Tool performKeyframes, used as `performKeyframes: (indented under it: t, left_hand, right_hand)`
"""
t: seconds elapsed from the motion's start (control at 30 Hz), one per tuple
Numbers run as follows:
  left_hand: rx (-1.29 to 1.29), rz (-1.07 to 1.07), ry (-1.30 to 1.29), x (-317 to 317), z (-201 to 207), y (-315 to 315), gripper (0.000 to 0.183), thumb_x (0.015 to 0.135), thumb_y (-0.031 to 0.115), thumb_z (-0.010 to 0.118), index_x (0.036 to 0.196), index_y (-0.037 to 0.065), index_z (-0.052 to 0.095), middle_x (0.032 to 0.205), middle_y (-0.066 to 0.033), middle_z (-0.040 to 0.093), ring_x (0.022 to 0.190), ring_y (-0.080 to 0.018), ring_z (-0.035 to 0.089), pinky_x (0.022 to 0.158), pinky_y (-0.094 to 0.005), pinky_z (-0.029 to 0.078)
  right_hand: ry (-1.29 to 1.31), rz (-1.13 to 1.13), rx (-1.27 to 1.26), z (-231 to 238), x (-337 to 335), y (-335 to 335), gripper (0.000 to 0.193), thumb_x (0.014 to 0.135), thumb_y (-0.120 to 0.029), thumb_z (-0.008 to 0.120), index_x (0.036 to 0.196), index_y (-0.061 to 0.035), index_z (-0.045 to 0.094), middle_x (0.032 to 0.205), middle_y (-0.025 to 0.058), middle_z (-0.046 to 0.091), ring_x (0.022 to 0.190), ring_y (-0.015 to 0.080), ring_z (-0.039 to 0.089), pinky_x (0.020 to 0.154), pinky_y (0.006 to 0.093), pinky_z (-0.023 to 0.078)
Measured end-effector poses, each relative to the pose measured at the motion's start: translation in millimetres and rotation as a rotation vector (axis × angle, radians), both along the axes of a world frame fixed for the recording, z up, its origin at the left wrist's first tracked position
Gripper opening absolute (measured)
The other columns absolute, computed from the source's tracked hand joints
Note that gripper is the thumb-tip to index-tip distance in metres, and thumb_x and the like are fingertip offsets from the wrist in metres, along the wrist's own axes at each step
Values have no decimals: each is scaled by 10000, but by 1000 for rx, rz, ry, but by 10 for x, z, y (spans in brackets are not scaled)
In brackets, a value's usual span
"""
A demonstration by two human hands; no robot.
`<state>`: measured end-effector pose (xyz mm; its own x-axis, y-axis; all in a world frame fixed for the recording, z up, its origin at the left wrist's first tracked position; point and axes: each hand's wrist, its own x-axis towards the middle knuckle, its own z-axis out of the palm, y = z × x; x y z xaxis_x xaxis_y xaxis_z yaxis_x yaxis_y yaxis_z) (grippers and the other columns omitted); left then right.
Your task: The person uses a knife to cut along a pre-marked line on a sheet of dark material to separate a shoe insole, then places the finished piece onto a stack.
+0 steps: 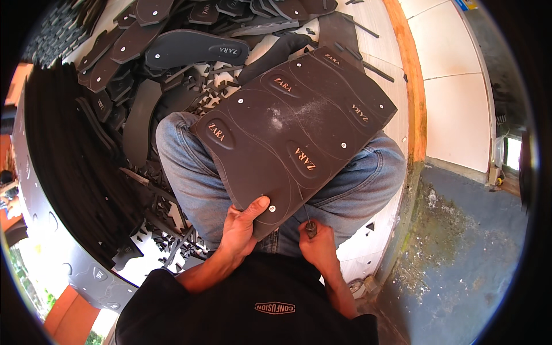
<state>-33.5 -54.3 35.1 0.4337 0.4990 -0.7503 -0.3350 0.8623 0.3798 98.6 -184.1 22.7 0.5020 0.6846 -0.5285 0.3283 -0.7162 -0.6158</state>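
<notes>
A dark brown foam sheet (pixel 322 109) marked with sole outlines lies slanted across my jeans-clad lap. Oval pads with gold lettering and small white dots mark its surface, and pale dust is smeared near the middle. My left hand (pixel 238 231) grips the sheet's near left corner, thumb on top beside a white dot, the other fingers mostly hidden beneath. Closed around the dark handle of a thin-bladed knife (pixel 311 229), my right hand (pixel 319 244) is just below the sheet's near edge. The slim blade points up and meets that edge along a sole outline.
Cut dark soles (pixel 195 49) are heaped beyond my knees. A tall stack of dark sheets (pixel 69 167) stands at the left. Small offcuts (pixel 215 89) litter the pale floor. At the right, a wooden strip (pixel 415 98) borders white tiles and a stained blue-grey floor (pixel 471 247).
</notes>
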Motion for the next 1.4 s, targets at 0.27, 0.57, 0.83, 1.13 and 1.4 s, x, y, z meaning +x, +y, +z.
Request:
performKeyframes:
  t: [0.27, 0.57, 0.83, 1.13, 1.4]
  left_hand:
    - [31, 9, 21, 5, -22, 3, 307, 801, 206, 685, 1018, 30, 558, 836, -87, 629, 649, -180, 644, 444, -270, 532]
    - [12, 8, -33, -87, -84, 12, 327, 780, 173, 723, 1037, 26, 587, 943, -61, 627, 822, -155, 624, 743, -280, 532]
    - [56, 10, -9, -107, -109, -10, 314, 780, 201, 709, 1013, 36, 576, 840, -71, 627, 685, -165, 628, 525, -264, 515]
    - [15, 11, -40, -163, -108, 8, 301, 782, 170, 711, 1021, 30, 591, 877, -64, 639, 734, -153, 632, 600, -257, 525]
    - [-16, 41, -63, -187, -108, 9, 287, 797, 122, 695, 1047, 21, 597, 930, -56, 643, 855, -145, 620, 761, -271, 513]
  right_hand:
    - [-57, 3, -46, -51, -13, 210, 130, 757, -126, 589, 728, 0, 587, 651, 221, 590, 684, 429, 583, 599, 471, 457]
    - [17, 83, -13, -109, 83, 438, 126, 706, -78, 560, 754, 36, 583, 712, 254, 597, 739, 455, 569, 657, 491, 459]
    - [53, 171, 4, -188, 145, 554, 182, 726, -80, 593, 869, 31, 617, 807, 231, 628, 857, 417, 587, 728, 425, 475]
    - [41, 327, 149, -225, 185, 754, 363, 785, -120, 613, 1125, -11, 553, 1150, 214, 562, 1099, 364, 514, 902, 402, 409]
    - [-5, 593, 206, -292, 422, 938, 417, 786, -123, 635, 1182, -35, 539, 1170, 181, 560, 1083, 314, 533, 922, 389, 400]
